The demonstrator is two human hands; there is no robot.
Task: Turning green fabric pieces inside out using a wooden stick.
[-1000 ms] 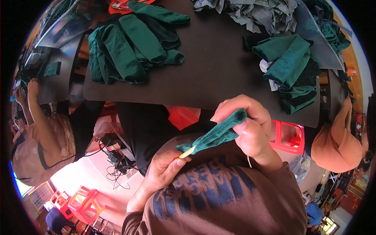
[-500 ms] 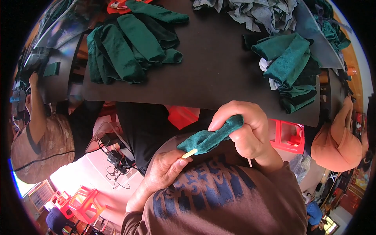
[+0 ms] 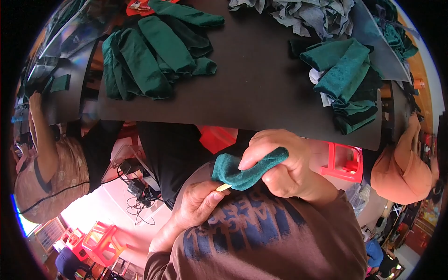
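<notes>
Brought nearer the left hand, the right hand is closed, bent green cloth gripped by its fingers; a yellow stick is pinched by the left.

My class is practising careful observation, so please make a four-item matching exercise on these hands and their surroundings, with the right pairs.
Column one
1. Left hand
2. Right hand
3. Grey cloth pile
4. Black adapters and cables

Column two
A. Near the picture's top edge
B. Holding a bent green velvet piece
C. Left of both hands
D. Pinching a pale stick

Pairs: 1-D, 2-B, 3-A, 4-C
</notes>
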